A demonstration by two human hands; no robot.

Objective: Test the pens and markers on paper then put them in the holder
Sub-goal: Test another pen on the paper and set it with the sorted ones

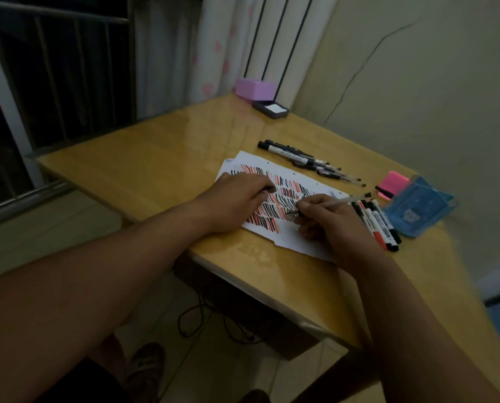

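The right hand [327, 219] grasps a clear pen [339, 201] between thumb and fingers, its tip down on the sheet of paper [301, 242] among rows of red and black strokes. The left hand [240, 199] lies palm-down on the paper, fingers loosely bent, grasping nothing. The paper sits near the counter's [155, 158] front edge. A row of markers [379, 225] lies just beside the right hand, towards the right edge. Next to them is a blue holder [420, 207], touching a pink pad [392, 184]. More pens [301, 161] lie behind the paper. A purple box [254, 87] and a dark tray [270, 108] occupy the far corner.
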